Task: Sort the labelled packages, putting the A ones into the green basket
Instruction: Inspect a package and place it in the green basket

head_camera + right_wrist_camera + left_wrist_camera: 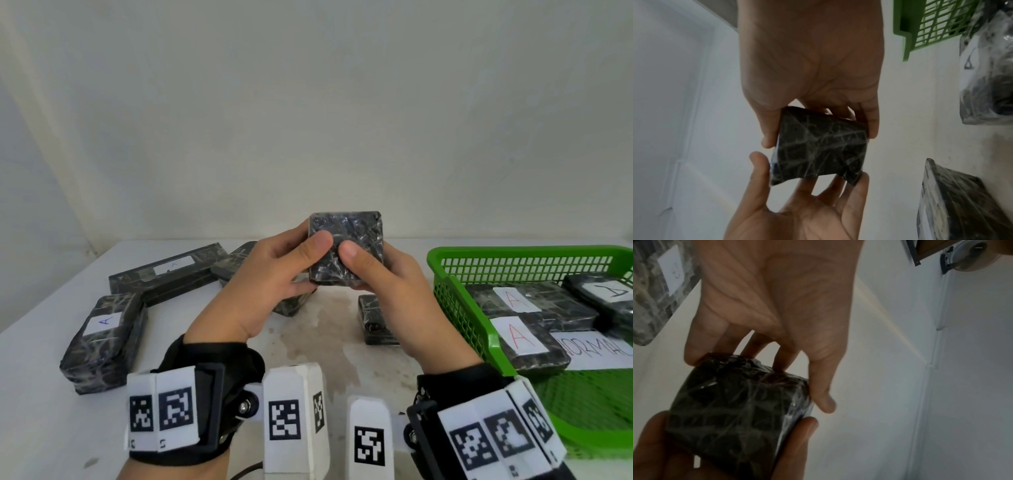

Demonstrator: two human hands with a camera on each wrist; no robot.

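A small black-wrapped package (346, 248) is held above the table, left of the green basket (455, 294) holding A-labelled packages (524, 339)

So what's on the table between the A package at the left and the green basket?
In the head view, between the A package and the green basket lies one small black unlabelled package on stained table, partly hidden by the hands.

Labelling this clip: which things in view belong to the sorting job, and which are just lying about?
Job: held package, left hand, right hand, green basket, A packages on table, A packages in basket.
Lying about: NORMAL sheet, table.
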